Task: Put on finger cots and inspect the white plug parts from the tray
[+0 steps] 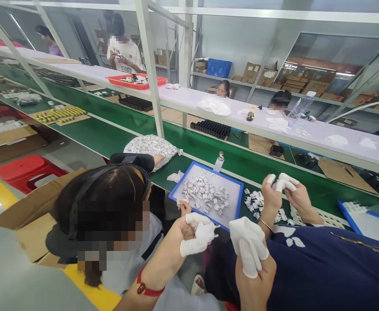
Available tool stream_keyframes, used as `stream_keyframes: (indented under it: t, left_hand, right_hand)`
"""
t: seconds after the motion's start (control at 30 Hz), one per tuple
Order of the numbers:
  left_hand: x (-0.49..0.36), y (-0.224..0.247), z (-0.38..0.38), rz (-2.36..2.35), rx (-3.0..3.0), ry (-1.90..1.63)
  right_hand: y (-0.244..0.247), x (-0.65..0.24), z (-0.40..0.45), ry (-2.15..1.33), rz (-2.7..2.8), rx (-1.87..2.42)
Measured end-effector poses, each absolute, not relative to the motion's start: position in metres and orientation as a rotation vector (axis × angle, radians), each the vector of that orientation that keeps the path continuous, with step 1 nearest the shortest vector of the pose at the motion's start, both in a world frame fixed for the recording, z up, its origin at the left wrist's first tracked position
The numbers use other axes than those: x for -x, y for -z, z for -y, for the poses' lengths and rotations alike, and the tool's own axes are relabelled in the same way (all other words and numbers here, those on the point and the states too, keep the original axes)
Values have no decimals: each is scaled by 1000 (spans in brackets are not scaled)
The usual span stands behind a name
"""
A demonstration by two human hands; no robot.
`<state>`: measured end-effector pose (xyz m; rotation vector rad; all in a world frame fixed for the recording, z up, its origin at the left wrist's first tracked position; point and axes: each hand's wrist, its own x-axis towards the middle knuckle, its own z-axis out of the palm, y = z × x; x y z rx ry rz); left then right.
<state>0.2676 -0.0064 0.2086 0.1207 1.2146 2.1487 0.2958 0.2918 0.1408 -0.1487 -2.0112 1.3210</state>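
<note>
My left hand (189,237), with white finger covers and a red band at the wrist, pinches a small white plug-like part (205,231) whose two metal pins point right. To its right, my right hand (252,263) is closed around a folded white cloth (247,237) and also wears finger covers. The two hands are apart. Beyond them lies a blue-rimmed tray (241,201) holding many small white parts (205,192). More loose white parts (254,203) are on the green bench to the right of the tray.
One person (102,207) sits close at left; another in dark blue (319,255) works at right with both hands raised. A clear bag of white parts (150,149) and a small bottle (219,162) stand on the bench. A shelf post (150,69) rises behind.
</note>
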Motion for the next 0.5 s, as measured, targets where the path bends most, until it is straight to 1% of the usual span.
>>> stream_keyframes:
  t: [0.1, 0.2, 0.3, 0.37, 0.43, 0.5]
  left_hand:
    - [-274, -217, 1, -1254, -24, -2211]
    - [-280, -221, -4, -1271, -44, -2234]
    - [-281, -220, -4, -1340, -249, -2272]
    - [-279, -218, 0, -1533, -388, -2281]
    - [-276, -218, 6, -1848, -563, -2217]
    - [-272, -218, 10, -2127, -737, -2097]
  right_hand:
    - [-138, -249, -393, -1476, 1931, 214]
    - [-125, -225, -449, -1605, 1951, 253]
    - [-111, -226, -470, -1708, 2092, 251]
    - [-108, -230, -477, -1757, 2206, 242]
    - [-113, -232, -481, -1717, 2318, 221]
    - [-125, -231, -480, -1553, 2377, 158]
